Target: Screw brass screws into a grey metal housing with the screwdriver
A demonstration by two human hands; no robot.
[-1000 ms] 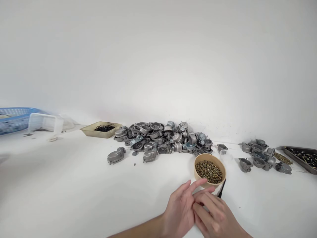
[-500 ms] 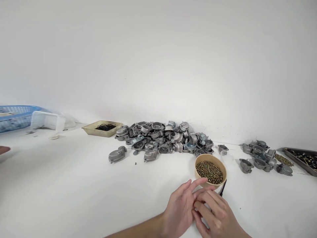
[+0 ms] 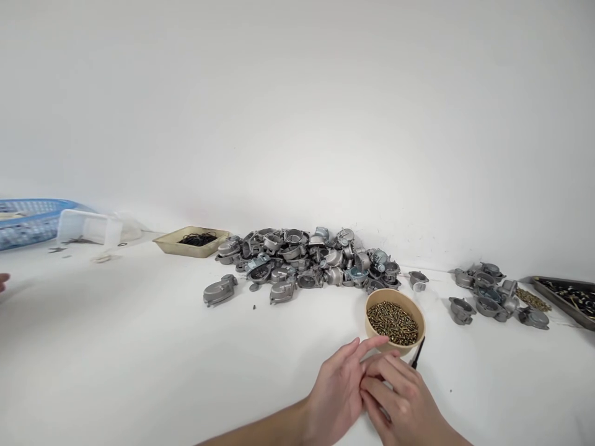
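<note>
My left hand [image 3: 338,387] is open, palm turned up, with its index finger stretched toward the near rim of a tan bowl [image 3: 422,337]. That bowl is filled with small brass-coloured screws [image 3: 393,322]. The fingers of my right hand [image 3: 402,393] are bent and pressed together against the left palm and fingers; anything between them is hidden. Just right of the hands, a black tool [image 3: 418,354] lies against the bowl's side. Behind the bowl is a large heap of grey metal housings [image 3: 304,257].
Two housings [image 3: 220,290] lie before the heap, beside a yellowish tray [image 3: 186,249] of black rings. Far left are a blue basket [image 3: 35,230], a white container [image 3: 83,227] and another person's fingertips [image 3: 4,280]. More housings [image 3: 488,291] and a dark tray [image 3: 567,300] are at right.
The other person's hand at the left edge has drawn back, so less of it shows. My hands have shifted only very slightly and stay together.
</note>
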